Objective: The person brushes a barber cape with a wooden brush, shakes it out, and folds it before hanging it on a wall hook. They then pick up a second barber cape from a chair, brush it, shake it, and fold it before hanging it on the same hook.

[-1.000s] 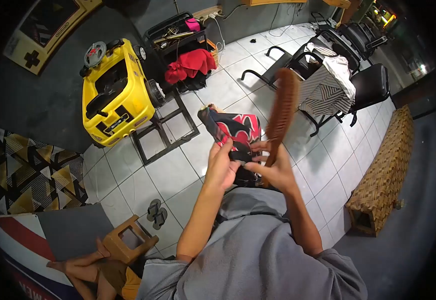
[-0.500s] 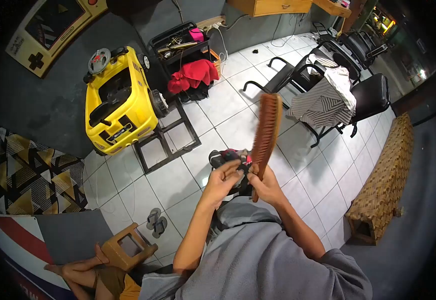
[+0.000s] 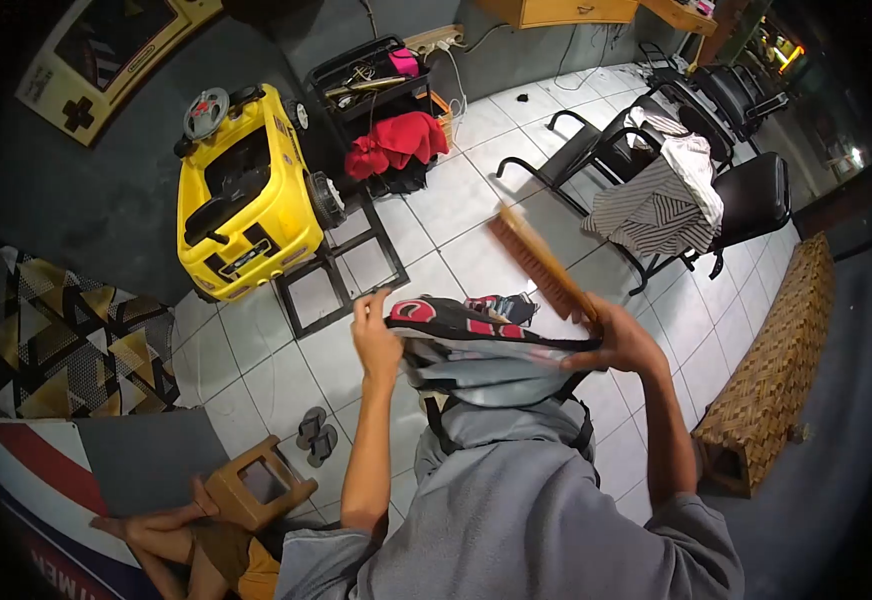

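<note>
In front of my waist spreads a black-edged cloth bag, grey on the near side with a red and white pattern along its top. My left hand is closed on its left corner. My right hand grips a long wooden brush with brown bristles, tilted up to the left. Its fingers also touch the bag's right edge. Just beyond the patterned edge, small mixed items show, too small to name.
Ahead to the left stands a yellow toy car beside a black metal frame. A trolley holds tools and red cloth. Right of me are black chairs with a striped cape and a woven box. Another person's legs show lower left.
My hands have moved apart, and the bag is now stretched between them. The brush has gone from upright to tilting left, still in my right hand.
</note>
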`<state>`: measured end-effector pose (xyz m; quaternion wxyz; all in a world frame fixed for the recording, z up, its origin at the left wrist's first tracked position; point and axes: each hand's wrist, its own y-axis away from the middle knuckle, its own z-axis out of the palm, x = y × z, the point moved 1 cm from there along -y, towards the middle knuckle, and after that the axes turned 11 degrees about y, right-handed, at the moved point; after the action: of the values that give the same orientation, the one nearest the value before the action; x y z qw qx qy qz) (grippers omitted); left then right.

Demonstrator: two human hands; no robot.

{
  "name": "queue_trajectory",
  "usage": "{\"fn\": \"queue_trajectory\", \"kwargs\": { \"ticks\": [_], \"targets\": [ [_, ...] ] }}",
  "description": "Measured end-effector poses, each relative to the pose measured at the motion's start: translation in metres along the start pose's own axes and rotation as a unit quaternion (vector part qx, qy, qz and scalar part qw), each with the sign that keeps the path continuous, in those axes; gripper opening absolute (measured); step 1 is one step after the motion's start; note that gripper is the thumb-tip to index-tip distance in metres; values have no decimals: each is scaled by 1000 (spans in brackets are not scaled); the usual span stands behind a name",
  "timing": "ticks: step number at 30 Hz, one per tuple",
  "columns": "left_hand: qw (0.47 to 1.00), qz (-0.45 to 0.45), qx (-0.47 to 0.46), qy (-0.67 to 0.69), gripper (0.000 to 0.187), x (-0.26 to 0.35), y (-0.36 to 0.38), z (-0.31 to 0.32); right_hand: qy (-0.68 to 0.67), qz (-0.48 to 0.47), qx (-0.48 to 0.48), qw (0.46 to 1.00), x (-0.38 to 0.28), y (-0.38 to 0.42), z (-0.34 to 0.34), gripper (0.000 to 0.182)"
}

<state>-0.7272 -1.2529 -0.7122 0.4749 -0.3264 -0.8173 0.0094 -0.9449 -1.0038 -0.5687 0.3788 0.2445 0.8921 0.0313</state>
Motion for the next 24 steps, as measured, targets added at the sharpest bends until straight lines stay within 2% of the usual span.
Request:
{"fn": "queue_trajectory", "kwargs": {
  "ticks": [2, 3, 5, 6, 8, 10, 11, 12, 13, 14, 15, 16, 18, 20, 22, 24],
  "targets": [
    [999, 12, -24, -39, 48, 7, 1, -10, 180, -59, 40, 981, 48, -6, 16, 50],
    [996, 20, -43, -77, 44, 10, 1, -11, 178, -55, 42, 982, 60, -10, 23, 50],
    [994, 31, -51, -86, 43, 10, 2, -6, 365, 62, 51, 928, 73, -24, 29, 34],
    [993, 40, -58, -96, 42, 7, 2, -4, 363, 59, 50, 928, 77, -30, 30, 34],
    [990, 47, -39, -125, 45, 14, -7, -8, 338, 49, 264, 902, 74, -37, 22, 28],
    [986, 77, 13, -150, 45, 26, -19, -26, 272, 45, 390, 879, 64, -38, 8, 34],
    [992, 40, 11, -117, 44, 28, -26, -36, 267, 26, 420, 867, 67, -41, -3, 40],
    [992, 38, 10, -121, 44, 33, -32, -46, 298, -56, 480, 823, 64, -39, -14, 42],
    [997, 55, 4, -49, 43, 38, -38, -56, 168, -61, 479, 860, 57, -38, -20, 41],
    [997, 72, -2, 24, 42, 38, -43, -61, 35, -63, 469, 880, 55, -37, -22, 39],
    [984, 177, -22, 6, 44, 35, -46, -64, -179, 3, 350, 919, 76, -30, -15, 36],
    [985, 171, -26, 5, 44, 35, -37, -60, -180, 9, 345, 921, 96, -25, -4, 36],
    [971, 2, -199, 136, 47, 28, -10, -46, -164, 44, 209, 963, 134, -23, 24, 30],
    [931, -33, -354, 80, 44, -13, 32, -24, -68, 42, -25, 996, 154, -20, 45, 28],
    [841, -185, -507, 42, 51, -28, 67, -20, 112, 5, -122, 986, 207, -4, 92, 29],
    [761, -301, -566, 100, 71, -51, 112, -21, 161, 44, -194, 967, 212, 22, 127, 40]
  ]
}}
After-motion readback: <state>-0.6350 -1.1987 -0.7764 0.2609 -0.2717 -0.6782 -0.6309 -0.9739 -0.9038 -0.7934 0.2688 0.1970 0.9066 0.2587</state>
